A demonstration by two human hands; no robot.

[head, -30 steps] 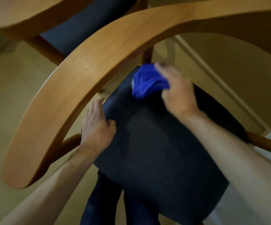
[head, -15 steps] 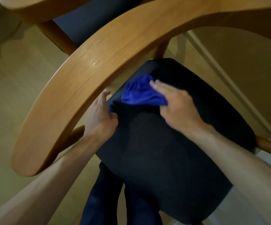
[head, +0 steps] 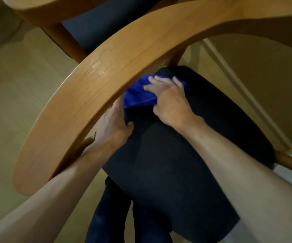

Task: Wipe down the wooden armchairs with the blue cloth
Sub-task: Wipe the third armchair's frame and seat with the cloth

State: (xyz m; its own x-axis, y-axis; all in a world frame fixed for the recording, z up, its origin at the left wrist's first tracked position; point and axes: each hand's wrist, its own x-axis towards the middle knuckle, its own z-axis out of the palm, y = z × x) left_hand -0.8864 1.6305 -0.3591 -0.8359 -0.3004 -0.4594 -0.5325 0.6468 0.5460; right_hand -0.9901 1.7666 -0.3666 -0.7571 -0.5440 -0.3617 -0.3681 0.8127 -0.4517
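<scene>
A wooden armchair fills the view, its curved backrest rail (head: 92,88) arching over a black padded seat (head: 176,155). A bunched blue cloth (head: 138,95) lies on the seat's far left corner, partly hidden under the rail. My right hand (head: 168,100) lies on the cloth with fingers spread and curled into it, pressing it onto the seat. My left hand (head: 112,125) holds the seat's left edge, thumb on top of the cushion and fingers hidden beneath the rail.
A second wooden armchair (head: 82,23) with a dark seat stands close behind, at the top. The floor (head: 19,85) is pale wood. A wall and skirting board (head: 243,85) run along the right. My dark trouser legs (head: 124,216) show below the seat.
My right hand has dragged the cloth leftward across the seat, from its far edge to the corner under the rail. My left hand stays on the seat's edge. The view has shifted.
</scene>
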